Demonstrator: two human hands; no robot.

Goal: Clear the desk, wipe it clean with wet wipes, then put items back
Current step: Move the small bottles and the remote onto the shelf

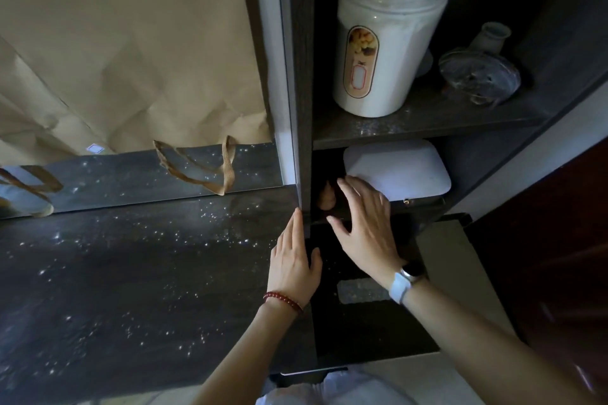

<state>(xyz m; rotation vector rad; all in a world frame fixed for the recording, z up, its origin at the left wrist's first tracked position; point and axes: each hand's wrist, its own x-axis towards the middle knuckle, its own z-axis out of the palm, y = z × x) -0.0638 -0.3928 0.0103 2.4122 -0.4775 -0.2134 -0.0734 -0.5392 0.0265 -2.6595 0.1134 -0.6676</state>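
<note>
Here, speckled dark desk (131, 273) beside shelves (411, 128), both hands' (292, 260) grip wide, empty.

Dark desk (138, 273), bare, speckled with pale specks, beside the shelf unit (304, 108).

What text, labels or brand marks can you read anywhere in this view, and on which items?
No text can be read.
Jar: its oval label has a picture and a blank white panel; a small dark mark between them is too blurred to read.
Paper bag: a small white sticker at its lower edge looks blank or too small to tell.
Smartwatch on the right wrist: screen dark.
</note>
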